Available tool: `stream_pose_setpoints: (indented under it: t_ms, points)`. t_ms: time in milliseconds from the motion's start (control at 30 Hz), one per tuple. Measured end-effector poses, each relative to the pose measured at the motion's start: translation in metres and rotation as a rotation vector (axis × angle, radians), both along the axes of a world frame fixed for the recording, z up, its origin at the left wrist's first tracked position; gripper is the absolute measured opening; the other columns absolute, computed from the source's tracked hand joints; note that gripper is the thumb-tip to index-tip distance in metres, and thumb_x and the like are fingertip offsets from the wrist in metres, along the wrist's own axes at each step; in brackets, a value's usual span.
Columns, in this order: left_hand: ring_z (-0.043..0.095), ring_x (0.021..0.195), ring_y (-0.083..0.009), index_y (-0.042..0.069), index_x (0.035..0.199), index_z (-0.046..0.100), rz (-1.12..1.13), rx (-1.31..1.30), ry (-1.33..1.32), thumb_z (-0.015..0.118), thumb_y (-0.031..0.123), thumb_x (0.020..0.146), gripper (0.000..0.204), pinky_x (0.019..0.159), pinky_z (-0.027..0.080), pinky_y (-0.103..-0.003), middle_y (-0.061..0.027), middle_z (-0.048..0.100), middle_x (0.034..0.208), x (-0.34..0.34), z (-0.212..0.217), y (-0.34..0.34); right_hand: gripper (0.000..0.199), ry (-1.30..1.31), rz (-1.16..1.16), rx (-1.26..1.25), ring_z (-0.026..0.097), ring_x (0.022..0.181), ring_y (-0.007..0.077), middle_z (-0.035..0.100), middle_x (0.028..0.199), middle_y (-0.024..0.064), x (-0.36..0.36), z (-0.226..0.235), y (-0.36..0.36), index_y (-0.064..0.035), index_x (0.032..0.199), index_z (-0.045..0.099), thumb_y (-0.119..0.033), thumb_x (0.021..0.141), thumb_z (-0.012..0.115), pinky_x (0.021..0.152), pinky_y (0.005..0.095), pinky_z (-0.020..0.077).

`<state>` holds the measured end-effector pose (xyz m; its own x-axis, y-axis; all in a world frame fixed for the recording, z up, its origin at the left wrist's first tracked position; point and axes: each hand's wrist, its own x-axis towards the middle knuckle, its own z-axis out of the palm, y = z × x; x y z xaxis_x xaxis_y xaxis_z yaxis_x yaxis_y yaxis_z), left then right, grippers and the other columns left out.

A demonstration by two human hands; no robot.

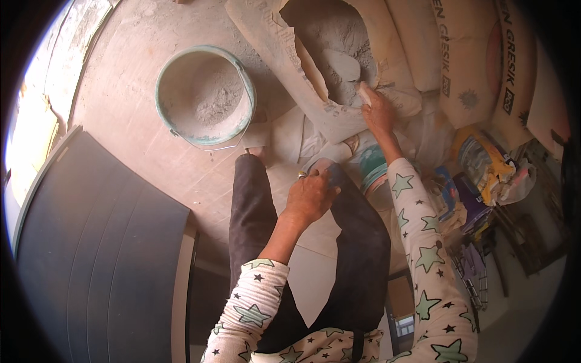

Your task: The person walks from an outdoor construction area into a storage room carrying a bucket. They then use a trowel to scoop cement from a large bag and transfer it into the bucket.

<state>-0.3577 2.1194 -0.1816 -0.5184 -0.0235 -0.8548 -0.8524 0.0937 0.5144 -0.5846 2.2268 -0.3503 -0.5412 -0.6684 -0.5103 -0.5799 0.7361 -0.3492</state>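
My right hand is closed round the handle of a trowel. The trowel's grey, powder-coated blade lies on grey cement powder inside a torn-open brown paper sack. Resting by my right knee, my left hand has its fingers curled in, with a ring on one; I see nothing held in it. To the left of the sack stands a round bucket with a teal rim and a wire handle. Some of the same grey powder sits in its bottom.
Stacked full cement sacks line the right. A green tub stands beside my right forearm, partly hidden. Coloured plastic packages lie farther right. A dark panel fills the lower left. Powder dusts the tiled floor.
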Motion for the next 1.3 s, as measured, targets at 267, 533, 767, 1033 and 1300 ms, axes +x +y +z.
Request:
stream_pose_setpoints:
  t_ms: [267,533,767,1033,1300]
  points:
    - [0.064,0.098,-0.0401,0.004,0.124,0.058,-0.012,0.000,0.005,0.067,0.031,0.091,0.043,0.087,0.050,-0.048,-0.0194,0.066,0.103,0.003,0.006,0.005,0.053,-0.248,0.247,0.073,0.065,0.095,0.0395,0.070,0.106,0.0201,-0.007,0.001,-0.010,-0.0190,0.127,0.067,-0.005,0.077,0.058,0.085,0.0443,0.0526]
    - [0.064,0.098,-0.0408,0.005,0.124,0.058,0.004,0.003,0.011,0.067,0.031,0.091,0.043,0.088,0.050,-0.048,-0.0195,0.065,0.105,0.006,0.013,0.012,0.054,-0.583,0.099,0.163,0.069,0.077,0.0241,0.074,0.091,0.0184,-0.021,-0.009,-0.030,-0.0077,0.123,0.070,-0.007,0.070,0.060,0.075,0.0321,0.0527]
    - [0.063,0.100,-0.0413,0.005,0.125,0.057,-0.027,0.033,0.013,0.065,0.032,0.093,0.043,0.089,0.049,-0.049,-0.0196,0.064,0.107,-0.005,0.018,0.006,0.054,-0.767,-0.051,0.193,0.065,0.073,0.0168,0.073,0.087,0.0154,-0.031,-0.021,-0.012,-0.0040,0.121,0.071,-0.014,0.068,0.062,0.072,0.0272,0.0512]
    - [0.063,0.101,-0.0418,0.005,0.126,0.057,-0.021,0.000,-0.012,0.065,0.032,0.092,0.044,0.090,0.049,-0.049,-0.0191,0.064,0.110,-0.005,0.023,-0.001,0.053,-1.099,-0.444,-0.023,0.062,0.075,0.0136,0.070,0.098,0.0102,0.020,0.002,-0.049,0.0038,0.127,0.064,-0.015,0.078,0.057,0.066,0.0254,0.0513]
    - [0.063,0.103,-0.0416,0.004,0.127,0.057,-0.037,0.005,-0.024,0.066,0.030,0.093,0.044,0.090,0.050,-0.049,-0.0193,0.063,0.113,-0.021,0.038,0.002,0.051,-0.667,-0.319,-0.216,0.059,0.114,0.0269,0.062,0.126,0.0223,0.016,-0.013,-0.108,0.0064,0.120,0.065,-0.029,0.085,0.059,0.098,0.0306,0.0451]
